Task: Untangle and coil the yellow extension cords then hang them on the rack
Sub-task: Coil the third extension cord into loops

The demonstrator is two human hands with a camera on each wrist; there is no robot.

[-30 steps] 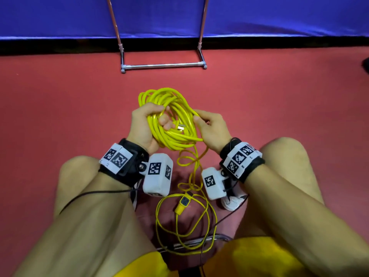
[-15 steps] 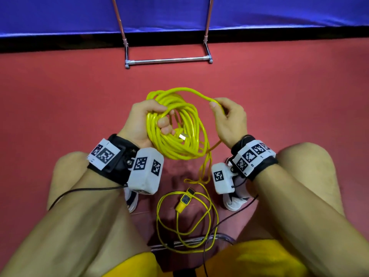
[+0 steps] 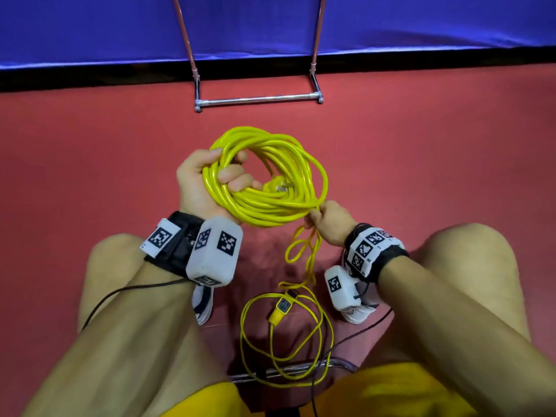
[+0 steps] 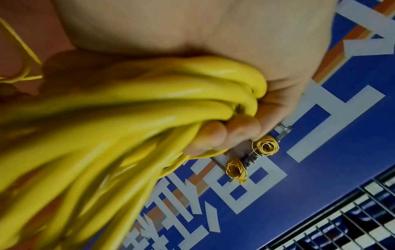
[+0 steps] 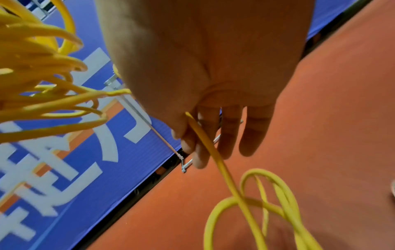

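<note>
**Coil in my L hand, R hand pinching the loose strand**

Going L to R. My left hand (image 3: 201,182) is up in front of me, fingers curled tight round the near-left side of the yellow cord coil (image 3: 270,176); thumb sits over the strands, fingertips poke through the middle. L wrist view shows the same: a fat bundle of strands packed into my fist, v. blurred close up. A plug end (image 3: 278,186) sits inside the ring, near my fingertips.

Coil is off the red floor (image 3: 90,161), held about upright-ish and tilted, w/ several loops stacked together.

Behind it, centre-top, the base bar of the metal rack (image 3: 258,100) lies on the floor against the blue banner (image 3: 90,25). L wrist view shows two small yellow coils (image 4: 265,146) already hung on the rack.

Below the coil, between my knees, the rest of the cord trails down in loose loops (image 3: 282,335) on the floor, w/ a yellow socket end (image 3: 281,310) lying among them. A small twist of loop hangs just under the coil.

On the R, my right hand (image 3: 331,222) is at the coil's lower-right edge, thumb + index pinching one strand where it leaves the coil; other fingers hang loosely extended per the R wrist view. Both wrists carry white camera blocks w/ marker tags.
</note>
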